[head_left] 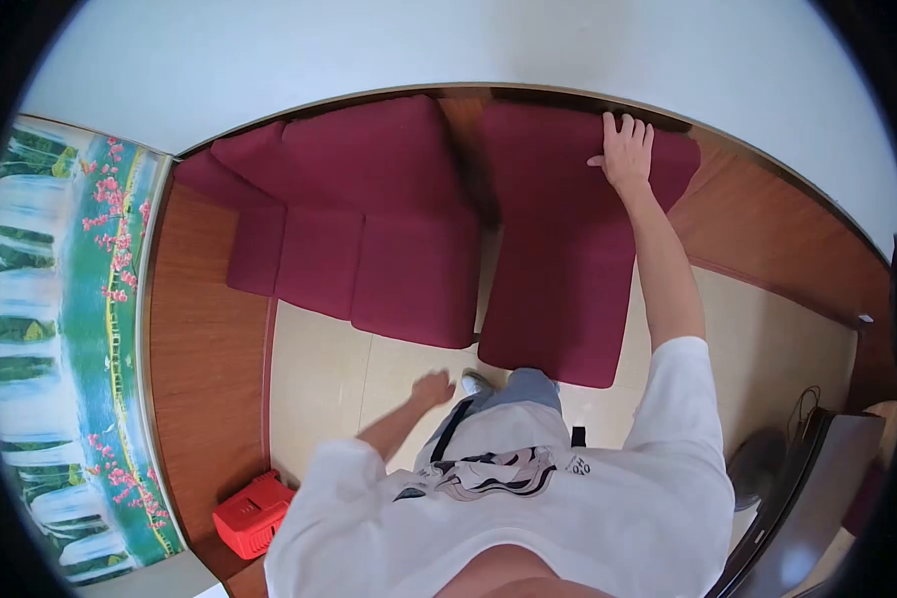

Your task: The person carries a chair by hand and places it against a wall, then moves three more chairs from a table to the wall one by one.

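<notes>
My right hand (628, 151) rests on the top of the backrest of a maroon sofa section (558, 249), fingers spread and stretched toward the upper edge, the thumb apart. That section stands slightly angled, its front edge close to my legs. To its left is a second maroon sofa section (414, 259), with a narrow gap between the two. My left hand (433, 390) hangs low near my left thigh, over the floor, touching neither section. Its fingers look loosely curled, and nothing shows in them.
Wood panelling (204, 329) lines the walls, with a waterfall painting (60, 349) at left. A red plastic case (254, 513) sits low by the left wall. Pale tiled floor (319, 369) lies underfoot. A dark-edged piece of furniture (797, 498) and a dark rounded object (759, 468) stand at lower right.
</notes>
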A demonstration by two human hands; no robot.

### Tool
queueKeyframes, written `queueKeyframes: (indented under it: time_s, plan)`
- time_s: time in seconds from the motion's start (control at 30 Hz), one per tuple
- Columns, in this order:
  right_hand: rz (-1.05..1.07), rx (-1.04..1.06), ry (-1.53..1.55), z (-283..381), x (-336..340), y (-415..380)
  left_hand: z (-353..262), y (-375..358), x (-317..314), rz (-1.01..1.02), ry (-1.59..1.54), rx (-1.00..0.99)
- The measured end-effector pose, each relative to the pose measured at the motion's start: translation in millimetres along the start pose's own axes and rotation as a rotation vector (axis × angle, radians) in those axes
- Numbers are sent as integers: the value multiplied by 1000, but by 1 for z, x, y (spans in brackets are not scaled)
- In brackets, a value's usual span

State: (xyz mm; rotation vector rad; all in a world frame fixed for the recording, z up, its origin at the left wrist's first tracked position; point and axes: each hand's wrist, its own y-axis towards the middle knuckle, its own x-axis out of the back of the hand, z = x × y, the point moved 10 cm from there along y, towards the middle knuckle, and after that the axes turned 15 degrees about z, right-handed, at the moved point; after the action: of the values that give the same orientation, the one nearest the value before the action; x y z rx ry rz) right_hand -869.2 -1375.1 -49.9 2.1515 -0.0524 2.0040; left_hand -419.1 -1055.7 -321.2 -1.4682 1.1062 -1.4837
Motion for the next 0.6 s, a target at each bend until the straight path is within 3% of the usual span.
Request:
queueKeyframes:
  time_s: [0.13,0.17,0.2,0.3,0.43,0.6]
  plan:
    - [19,-87,-51,7,-8,5,133,-24,-142,-53,-397,193]
    - [22,-95,-56,10,-6,4,179,-2,-198,-115,-376,144]
    - [55,-118,-58,11,-7,3,168,-82,-183,45,-744,458]
    - [163,-196,-87,11,-5,4,195,-63,-247,64,-675,343]
    - [271,-184,-77,16,2,14,185,-50,-234,35,-895,238]
    - [281,-96,-6,13,4,23,147,-38,-184,-94,-1494,180]
